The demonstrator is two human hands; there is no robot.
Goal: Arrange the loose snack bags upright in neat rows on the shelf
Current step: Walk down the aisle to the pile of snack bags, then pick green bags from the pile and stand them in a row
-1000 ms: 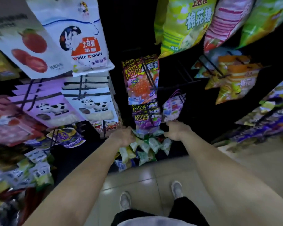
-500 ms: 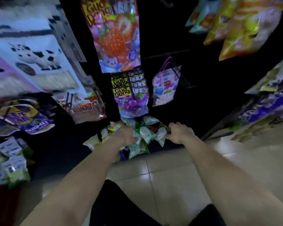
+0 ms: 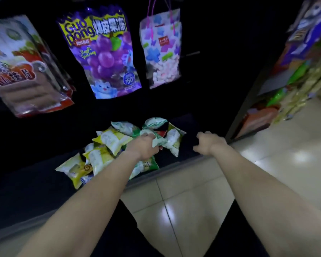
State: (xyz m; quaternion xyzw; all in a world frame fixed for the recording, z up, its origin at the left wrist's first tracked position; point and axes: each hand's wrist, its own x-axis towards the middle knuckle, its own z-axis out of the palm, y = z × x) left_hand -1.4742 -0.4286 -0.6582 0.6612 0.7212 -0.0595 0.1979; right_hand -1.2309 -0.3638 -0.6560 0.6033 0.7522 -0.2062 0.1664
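A jumbled heap of small snack bags (image 3: 111,140), yellow-green and green-white, lies on the dark bottom shelf (image 3: 35,182). The bags lie tilted and overlapping, none upright. My left hand (image 3: 144,146) rests in the middle of the heap, its fingers closed around a green-white snack bag (image 3: 158,140). My right hand (image 3: 208,141) hovers to the right of the heap over the dark shelf, fingers curled and apart, holding nothing. A green-white bag (image 3: 172,140) at the heap's right edge lies between the two hands.
Above the shelf hang a purple grape jelly bag (image 3: 102,54), a red-and-white haw snack bag (image 3: 24,71) and a clear candy tote with pink handles (image 3: 161,51). A second shelving unit (image 3: 295,67) stands at the right. Pale floor tiles (image 3: 189,197) lie below.
The view has dropped closer to the bottom shelf. My right hand has let go of the bags and moved right, away from the heap. My left hand stays in the heap.
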